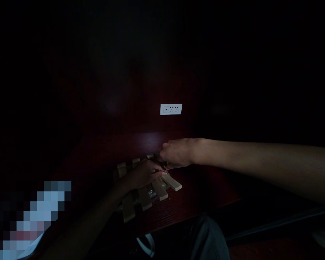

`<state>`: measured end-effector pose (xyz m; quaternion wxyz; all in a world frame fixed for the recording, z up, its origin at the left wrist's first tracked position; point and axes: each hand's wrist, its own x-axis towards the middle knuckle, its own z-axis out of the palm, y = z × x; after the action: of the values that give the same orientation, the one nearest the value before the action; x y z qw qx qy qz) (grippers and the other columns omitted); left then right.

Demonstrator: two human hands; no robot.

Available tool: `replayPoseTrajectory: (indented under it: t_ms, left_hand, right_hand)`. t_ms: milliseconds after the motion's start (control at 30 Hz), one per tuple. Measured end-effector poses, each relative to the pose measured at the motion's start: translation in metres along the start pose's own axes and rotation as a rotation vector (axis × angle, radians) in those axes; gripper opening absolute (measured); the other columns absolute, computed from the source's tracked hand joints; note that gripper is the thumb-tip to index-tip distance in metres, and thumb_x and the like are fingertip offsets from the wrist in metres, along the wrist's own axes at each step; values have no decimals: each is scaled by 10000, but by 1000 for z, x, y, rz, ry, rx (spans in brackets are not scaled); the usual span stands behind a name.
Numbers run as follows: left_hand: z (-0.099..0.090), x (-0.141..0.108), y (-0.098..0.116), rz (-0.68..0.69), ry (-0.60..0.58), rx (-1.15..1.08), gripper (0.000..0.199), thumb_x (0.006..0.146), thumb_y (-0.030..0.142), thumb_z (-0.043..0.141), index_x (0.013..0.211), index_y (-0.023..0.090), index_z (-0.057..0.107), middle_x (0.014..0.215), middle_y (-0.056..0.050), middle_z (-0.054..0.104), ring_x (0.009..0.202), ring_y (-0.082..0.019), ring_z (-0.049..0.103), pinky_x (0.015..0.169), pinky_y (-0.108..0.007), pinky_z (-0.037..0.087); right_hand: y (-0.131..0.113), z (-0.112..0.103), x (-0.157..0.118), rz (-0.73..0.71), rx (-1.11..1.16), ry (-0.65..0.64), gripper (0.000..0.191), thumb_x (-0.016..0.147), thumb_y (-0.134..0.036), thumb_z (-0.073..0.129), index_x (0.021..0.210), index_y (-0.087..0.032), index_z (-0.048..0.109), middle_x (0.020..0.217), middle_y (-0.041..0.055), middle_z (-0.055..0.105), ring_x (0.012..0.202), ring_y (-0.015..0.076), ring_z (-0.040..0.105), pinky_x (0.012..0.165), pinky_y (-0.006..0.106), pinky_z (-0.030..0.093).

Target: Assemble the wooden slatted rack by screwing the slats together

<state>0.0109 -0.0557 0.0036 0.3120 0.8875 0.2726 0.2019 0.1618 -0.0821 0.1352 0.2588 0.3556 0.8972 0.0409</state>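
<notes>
Several pale wooden slats [128,207] lie side by side on a dark red table [173,213], with something shiny and clear between them. My left hand [146,174] rests over the slats, its fingertips pinched at the rightmost slat [173,182]. Above and to the right of it, my right hand [177,153] is closed around a small tool with a bit of yellow showing, mostly hidden by the fingers. The tool's tip meets the slat by my left fingertips. What my left fingers pinch is too small to make out.
A white socket panel [171,109] is on the dark wall behind the table. A pixelated bright object [40,213] stands at the lower left. My knee [209,238] shows below the table's front edge, near a white curved strap [146,245].
</notes>
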Motion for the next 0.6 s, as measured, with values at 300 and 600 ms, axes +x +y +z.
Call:
replayPoseTrajectory:
  t_ms: [300, 600]
  left_hand:
    - [4, 1, -8, 52, 11, 45, 170, 902, 203, 557, 818, 180, 704, 815, -3, 715, 756, -142, 632, 702, -243, 436]
    - [0, 1, -6, 74, 10, 87, 197, 913, 232, 541, 838, 176, 715, 830, -16, 713, 760, -149, 620, 720, -255, 430]
  right_hand:
    - [-2, -7, 2, 26, 62, -30, 281, 834, -267, 642, 1050, -101, 710, 901, 120, 698, 746, 204, 634, 577, 282, 428]
    - [-2, -2, 0, 99, 80, -33, 305, 852, -337, 617, 1013, -100, 723, 884, 137, 696, 846, 257, 645, 628, 321, 466]
